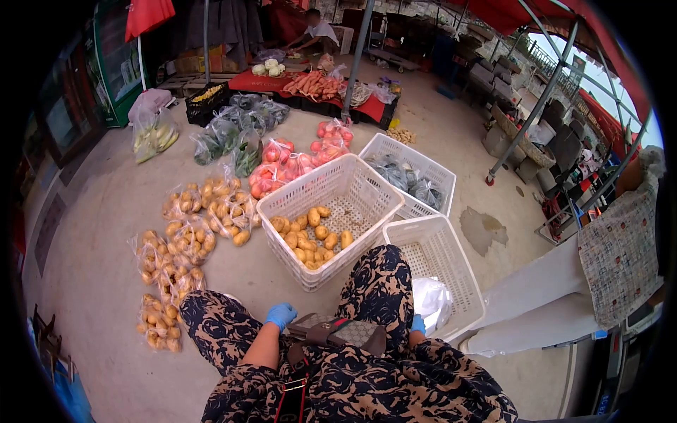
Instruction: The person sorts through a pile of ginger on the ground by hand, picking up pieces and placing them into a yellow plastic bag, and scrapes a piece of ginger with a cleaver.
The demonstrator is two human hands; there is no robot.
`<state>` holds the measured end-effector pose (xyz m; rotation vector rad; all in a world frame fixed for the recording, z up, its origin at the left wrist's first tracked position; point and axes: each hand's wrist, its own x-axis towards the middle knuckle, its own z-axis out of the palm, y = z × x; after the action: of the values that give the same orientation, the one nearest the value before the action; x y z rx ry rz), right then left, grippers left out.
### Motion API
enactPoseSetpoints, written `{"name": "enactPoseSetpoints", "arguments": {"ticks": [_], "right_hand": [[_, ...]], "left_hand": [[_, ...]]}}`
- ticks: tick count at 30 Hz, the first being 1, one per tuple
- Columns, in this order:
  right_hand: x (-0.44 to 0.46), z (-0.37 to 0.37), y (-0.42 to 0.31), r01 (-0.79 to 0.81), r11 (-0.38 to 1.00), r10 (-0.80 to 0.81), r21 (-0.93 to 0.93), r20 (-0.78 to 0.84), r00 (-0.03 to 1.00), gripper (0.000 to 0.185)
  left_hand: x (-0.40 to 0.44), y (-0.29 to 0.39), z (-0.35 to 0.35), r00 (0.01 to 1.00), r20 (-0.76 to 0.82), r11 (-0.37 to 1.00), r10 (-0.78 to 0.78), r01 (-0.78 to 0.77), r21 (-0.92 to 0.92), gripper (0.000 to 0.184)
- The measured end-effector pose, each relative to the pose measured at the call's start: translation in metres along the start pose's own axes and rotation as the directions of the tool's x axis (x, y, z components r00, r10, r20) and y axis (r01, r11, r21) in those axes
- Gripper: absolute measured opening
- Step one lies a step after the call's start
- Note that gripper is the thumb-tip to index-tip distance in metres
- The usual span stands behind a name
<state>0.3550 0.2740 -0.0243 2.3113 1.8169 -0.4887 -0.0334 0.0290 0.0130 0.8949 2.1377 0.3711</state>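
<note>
My left hand, in a blue glove, rests by my left knee beside a brown patterned bag on my lap. Its fingers look curled in, with nothing visible in them. My right hand, also blue-gloved, is mostly hidden behind my right knee. It is close to white plastic bags lying in a white crate; its fingers do not show. In front of my knees stands a white crate with loose potatoes at its near left end.
Tied bags of potatoes lie to the left. Bags of red produce and dark green vegetables sit beyond. Another white crate holds bagged greens. A person's light trousers are close on the right. Carrots lie on a red-covered stand.
</note>
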Motion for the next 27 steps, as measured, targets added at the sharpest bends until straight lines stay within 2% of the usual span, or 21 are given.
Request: {"name": "enactPoseSetpoints", "arguments": {"ticks": [7, 10, 13, 16, 20, 27], "right_hand": [[0.001, 0.003, 0.001, -0.009, 1.0, 0.009, 0.006, 0.02, 1.0, 0.028], [-0.002, -0.002, 0.003, 0.024, 0.999, -0.024, 0.022, 0.018, 1.0, 0.028], [-0.006, -0.008, -0.001, 0.04, 0.999, -0.04, 0.024, 0.002, 0.999, 0.028], [-0.008, -0.008, -0.002, 0.038, 0.999, -0.037, 0.024, -0.015, 0.999, 0.028], [-0.008, -0.007, 0.002, 0.036, 0.999, -0.036, 0.021, 0.002, 0.999, 0.028], [-0.008, -0.008, -0.001, 0.02, 1.0, -0.02, 0.017, 0.002, 1.0, 0.028]], "left_hand": [[-0.005, 0.004, -0.004, 1.0, 0.012, 1.0, -0.009, 0.01, -0.019, 0.027], [0.0, 0.004, -0.005, 0.996, -0.004, 0.988, 0.085, -0.084, 0.133, 0.027], [-0.003, 0.001, -0.003, 0.995, -0.034, 0.993, 0.098, -0.096, 0.068, 0.027], [-0.013, 0.01, -0.007, 0.998, -0.055, 0.999, 0.033, -0.031, 0.035, 0.028], [-0.001, -0.004, 0.002, 1.0, 0.009, 1.0, 0.027, -0.027, 0.013, 0.029], [-0.006, 0.003, -0.004, 1.0, 0.013, 1.0, 0.015, -0.015, 0.011, 0.029]]}}
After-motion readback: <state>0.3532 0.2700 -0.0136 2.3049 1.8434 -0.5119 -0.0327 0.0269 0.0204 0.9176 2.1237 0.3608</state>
